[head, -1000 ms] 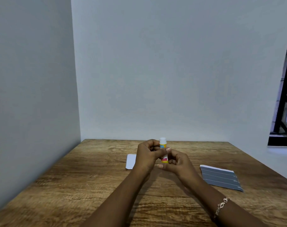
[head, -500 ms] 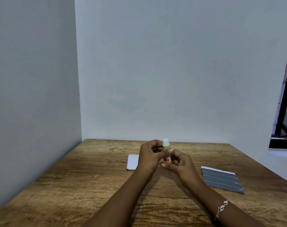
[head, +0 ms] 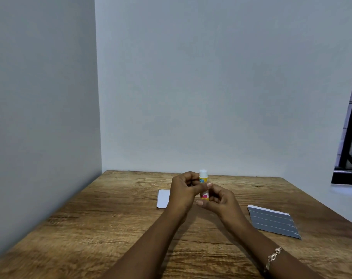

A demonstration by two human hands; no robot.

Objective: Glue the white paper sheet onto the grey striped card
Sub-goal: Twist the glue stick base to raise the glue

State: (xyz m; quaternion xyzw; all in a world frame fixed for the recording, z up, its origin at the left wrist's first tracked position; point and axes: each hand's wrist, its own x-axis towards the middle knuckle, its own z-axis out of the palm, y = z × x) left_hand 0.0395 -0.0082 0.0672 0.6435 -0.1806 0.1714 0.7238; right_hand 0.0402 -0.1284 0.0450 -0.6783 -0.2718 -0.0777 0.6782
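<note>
A small glue stick (head: 203, 180), yellow and pink with a white cap, stands upright between my hands above the middle of the wooden table (head: 90, 228). My left hand (head: 183, 191) pinches its upper body with thumb and fingers. My right hand (head: 217, 200) curls round its lower end. The white paper sheet (head: 162, 198) lies flat behind my left hand, partly hidden by it. The grey striped card (head: 272, 221) lies flat to the right, apart from both hands.
Plain walls close the table in on the left and at the back. A dark window frame (head: 350, 148) stands at the far right. A bracelet (head: 272, 257) is on my right wrist.
Both hands and the glue stick hold nearly the same pose; the view has only shifted slightly to the left.
</note>
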